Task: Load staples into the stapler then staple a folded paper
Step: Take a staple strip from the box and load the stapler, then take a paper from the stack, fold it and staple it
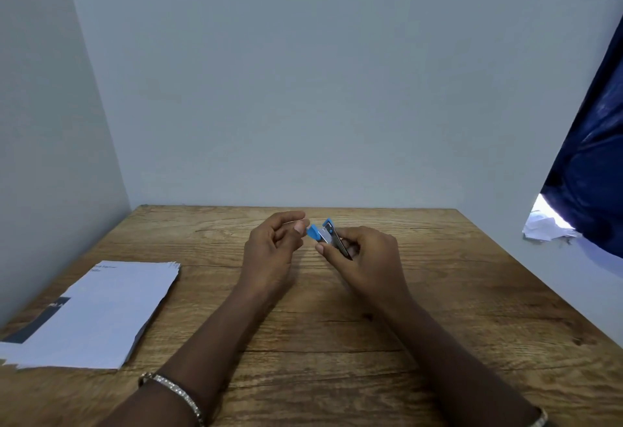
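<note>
- Fingers (301, 226) of the left hand (269, 251) pinch together beside the stapler (328, 237); any staples there are too small to see.
- Right hand (367, 258) grips the stapler, hinged open above the table (438, 291).
- Loading looks unfinished; the paper (97, 312), far left, waits unstapled.

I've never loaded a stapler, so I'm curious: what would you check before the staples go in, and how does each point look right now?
1. Stapler held steady: ok, the right hand grips it above the table.
2. Stapler opened: ok, its blue top is swung up.
3. Staples in the left hand: cannot tell, the fingertips are pinched together but anything between them is too small to see.
4. Staple channel free: cannot tell, too small.
5. Paper ready: ok, a stack lies on the table to the left, untouched.
</note>
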